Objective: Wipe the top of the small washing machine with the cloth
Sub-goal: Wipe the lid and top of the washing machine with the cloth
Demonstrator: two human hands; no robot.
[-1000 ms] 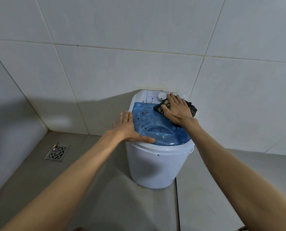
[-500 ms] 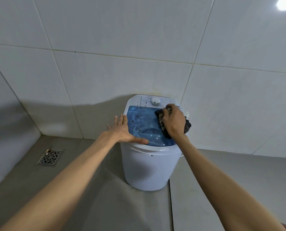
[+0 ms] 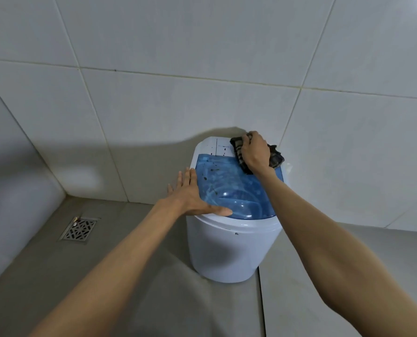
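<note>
Right hand [image 3: 255,152] bunched on dark cloth [image 3: 275,158] atop washing machine [image 3: 229,249]; left hand [image 3: 192,195] flat on blue lid [image 3: 236,190].

The right hand [image 3: 256,152] grips a dark, soft woven cloth [image 3: 275,158]. Just beside the grip lies a glossy translucent blue plastic lid [image 3: 229,190]; below it, a smooth white plastic tub [image 3: 226,251]. Well apart, a perforated metal drain grate [image 3: 79,229] sits in matt floor tile [image 3: 129,288].

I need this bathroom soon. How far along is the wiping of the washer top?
Nothing looks finished. In hand: the right hand presses the cloth on the white back panel, while the left hand steadies the rim. Left: the blue lid shows dark specks and smears.
</note>
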